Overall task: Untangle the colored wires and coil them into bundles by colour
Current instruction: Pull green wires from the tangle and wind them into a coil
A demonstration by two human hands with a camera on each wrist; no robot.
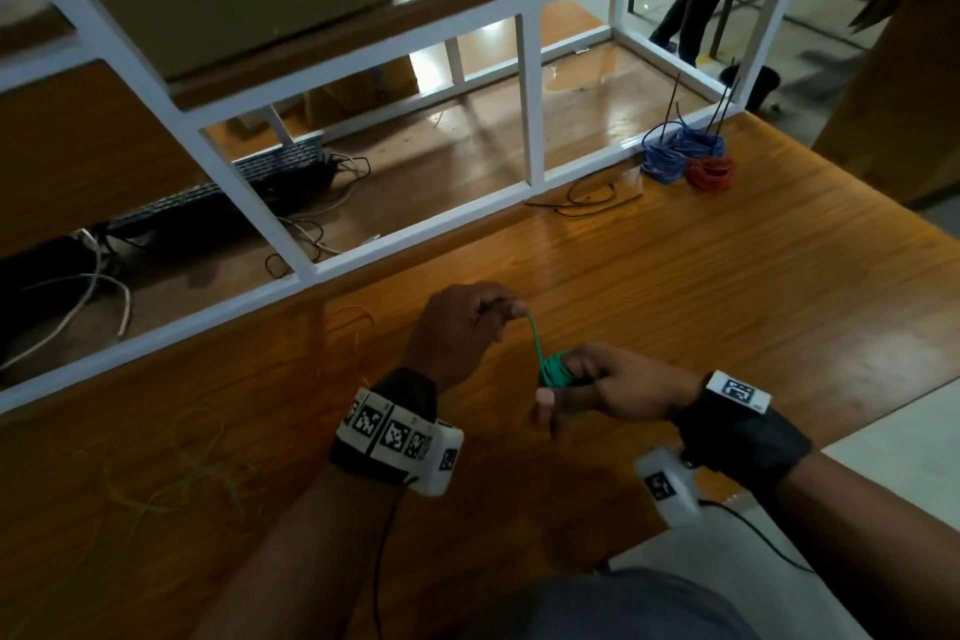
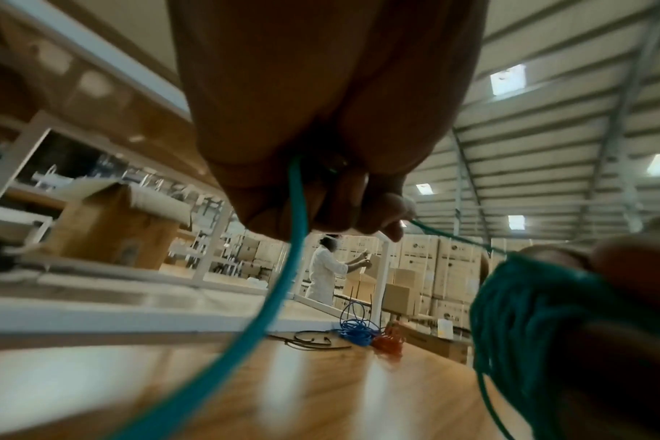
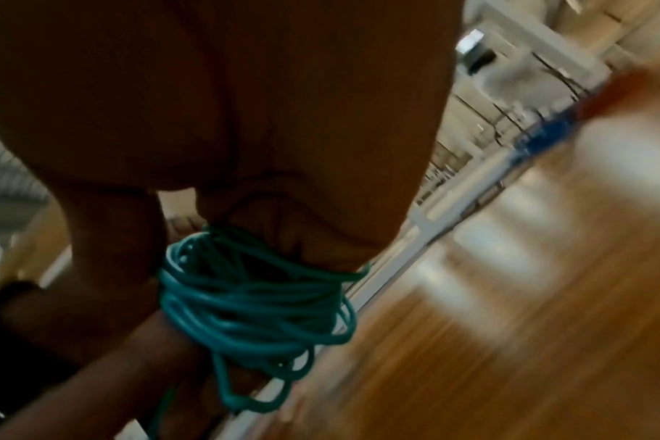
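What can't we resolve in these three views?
- Green coil: core hidden by the right hand in every view.
- Green wire free end: runs off the left wrist view's bottom edge.
- Yellow wire: faint on the table, tangling unclear.
- Right wrist view: background motion-blurred.

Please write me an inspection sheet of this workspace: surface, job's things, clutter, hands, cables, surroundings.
Surface: wooden table, glossy.
Job's things: green coil in progress; blue bundle and red bundle lie at the far edge; yellow wire and orange wire lie loose.
Clutter: black ties.
Hands: left hand pinches the green strand; right hand holds the coil.
Cables: wrist camera leads.
Surroundings: white frame, cardboard boxes.
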